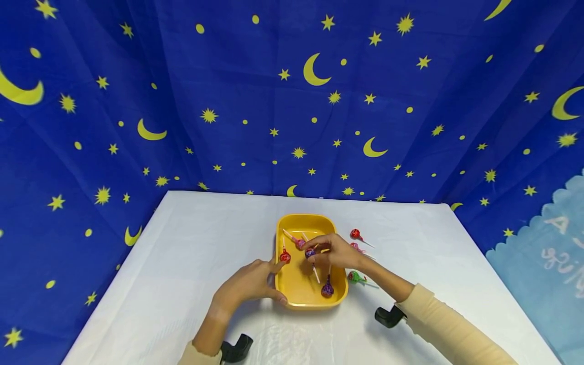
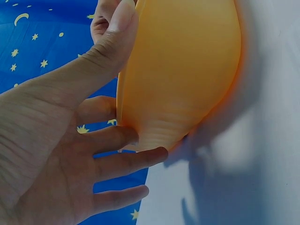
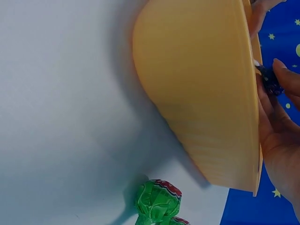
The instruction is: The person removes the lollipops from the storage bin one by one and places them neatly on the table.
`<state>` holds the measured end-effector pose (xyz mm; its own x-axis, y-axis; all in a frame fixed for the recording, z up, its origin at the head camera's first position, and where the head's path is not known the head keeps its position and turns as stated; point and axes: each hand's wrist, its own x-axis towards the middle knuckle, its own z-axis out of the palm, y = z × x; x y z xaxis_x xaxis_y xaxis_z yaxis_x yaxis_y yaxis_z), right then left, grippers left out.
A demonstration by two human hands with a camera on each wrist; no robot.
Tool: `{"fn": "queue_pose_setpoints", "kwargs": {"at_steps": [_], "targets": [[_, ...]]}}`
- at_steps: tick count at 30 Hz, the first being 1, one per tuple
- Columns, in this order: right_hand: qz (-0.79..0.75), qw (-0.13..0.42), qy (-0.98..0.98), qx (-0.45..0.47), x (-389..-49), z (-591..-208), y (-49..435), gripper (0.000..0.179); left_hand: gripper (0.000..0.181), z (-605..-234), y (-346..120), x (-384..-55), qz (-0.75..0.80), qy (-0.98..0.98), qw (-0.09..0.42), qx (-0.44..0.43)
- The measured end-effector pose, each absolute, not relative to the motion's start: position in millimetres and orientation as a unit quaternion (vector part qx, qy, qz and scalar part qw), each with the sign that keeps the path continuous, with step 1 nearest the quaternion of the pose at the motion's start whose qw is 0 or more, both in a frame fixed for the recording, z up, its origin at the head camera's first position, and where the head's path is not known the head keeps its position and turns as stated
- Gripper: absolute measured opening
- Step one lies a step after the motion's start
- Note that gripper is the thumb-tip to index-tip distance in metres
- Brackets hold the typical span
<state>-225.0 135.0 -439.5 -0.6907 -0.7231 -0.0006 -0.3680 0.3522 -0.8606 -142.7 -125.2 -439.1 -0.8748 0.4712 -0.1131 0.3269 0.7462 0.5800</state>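
Observation:
A yellow plastic tray (image 1: 303, 302) stands on the white table. My left hand (image 1: 250, 281) grips its left side, with the thumb by the front corner and a finger over the rim. In the left wrist view the other fingers spread along the outer wall. Over the tray, my right hand (image 1: 336, 252) pinches a dark purple lollipop (image 1: 310, 253) by its wrapped head, the white stick pointing down toward the front. Inside the tray lie a red lollipop (image 1: 285, 257), a pink lollipop (image 1: 299, 244) and another purple lollipop (image 1: 327, 290).
Right of the tray lie a red lollipop (image 1: 355, 234), a pink lollipop (image 1: 357, 247) partly behind my right hand, and a green lollipop (image 3: 158, 200) close to the tray wall. A blue cloth (image 1: 255, 101) with yellow moons and stars hangs behind the white table (image 1: 210, 223).

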Motion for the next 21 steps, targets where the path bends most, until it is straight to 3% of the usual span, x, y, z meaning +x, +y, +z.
{"fn": "queue_pose_setpoints", "kwargs": {"at_steps": [9,21], "targets": [[-0.464,0.167,0.796,-0.352,-226,-433,139,0.028,0.087,-439,-124,-142,0.289,0.925,0.127,0.213],[-0.466,0.191,0.798,-0.332,-224,-419,149,0.027,0.089,-439,-123,-143,0.288,0.926,0.136,0.205]]}}
